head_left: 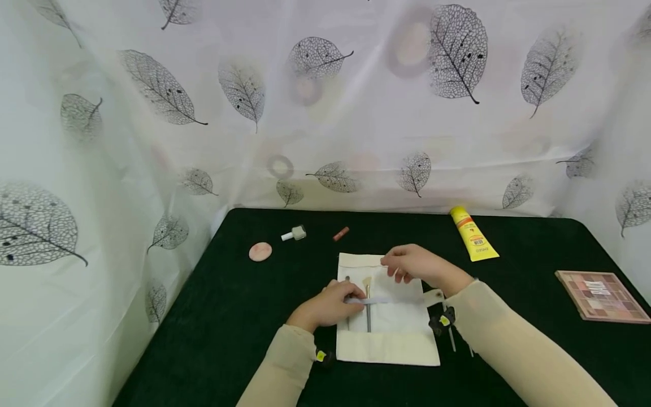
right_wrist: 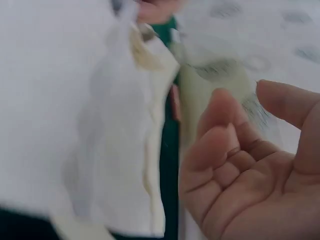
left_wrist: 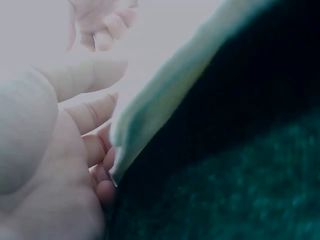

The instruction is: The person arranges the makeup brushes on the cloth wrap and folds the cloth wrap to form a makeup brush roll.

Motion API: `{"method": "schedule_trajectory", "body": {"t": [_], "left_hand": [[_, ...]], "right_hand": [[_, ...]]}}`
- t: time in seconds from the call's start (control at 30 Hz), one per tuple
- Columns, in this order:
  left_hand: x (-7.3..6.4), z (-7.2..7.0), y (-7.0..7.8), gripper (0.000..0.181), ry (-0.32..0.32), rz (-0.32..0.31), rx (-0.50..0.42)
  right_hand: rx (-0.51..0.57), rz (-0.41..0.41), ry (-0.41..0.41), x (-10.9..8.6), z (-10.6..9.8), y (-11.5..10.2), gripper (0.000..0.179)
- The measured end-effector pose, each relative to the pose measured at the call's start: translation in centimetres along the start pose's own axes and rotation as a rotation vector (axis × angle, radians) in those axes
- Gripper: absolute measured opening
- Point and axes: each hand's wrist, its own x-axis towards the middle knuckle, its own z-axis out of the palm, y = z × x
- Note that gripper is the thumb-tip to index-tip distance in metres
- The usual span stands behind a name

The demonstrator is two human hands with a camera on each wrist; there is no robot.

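A cream cloth brush roll (head_left: 389, 346) lies unrolled on the dark green table. A fan-tipped makeup brush (head_left: 368, 319) lies upright on it beneath a pale cross band (head_left: 378, 301). A second brush (head_left: 348, 278) is mostly hidden by my left hand (head_left: 328, 305). That hand grips the roll at its left side, its thumb and forefinger at the band. In the left wrist view, the cloth edge (left_wrist: 150, 115) meets the curled fingers. Above the roll's top right corner, my right hand (head_left: 414, 264) hovers with loosely bent fingers and holds nothing, as the right wrist view confirms.
Behind the roll lie a round pink compact (head_left: 260, 251), a nail polish bottle (head_left: 298, 232) and a small reddish tube (head_left: 341, 233). A yellow squeeze tube (head_left: 475, 237) and an eyeshadow palette (head_left: 602, 295) are at right. A leaf-print curtain (head_left: 366, 130) surrounds the table.
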Motion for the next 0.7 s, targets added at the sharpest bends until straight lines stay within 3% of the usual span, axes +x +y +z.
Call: {"method": "schedule_trajectory", "body": {"t": [0.13,0.3,0.5,0.7], "left_hand": [[0.1,-0.1,-0.2,0.018,0.005,-0.003,-0.018],[0.0,-0.2,0.0,0.017,0.027,0.007,-0.024],[0.0,0.1,0.3,0.017,0.058,0.001,-0.022],[-0.2,0.3,1.0,0.016,0.115,0.004,-0.002]], "right_hand": [[0.134,-0.021,0.050,-1.8,-2.4,0.8,0.047],[0.206,0.011,0.149,-4.3,-5.2,2.8,0.050],[0.246,0.091,0.263,-6.6,-8.3,5.9,0.058],[0.285,0.197,0.290,-7.7,-10.3,8.6,0.065]]}}
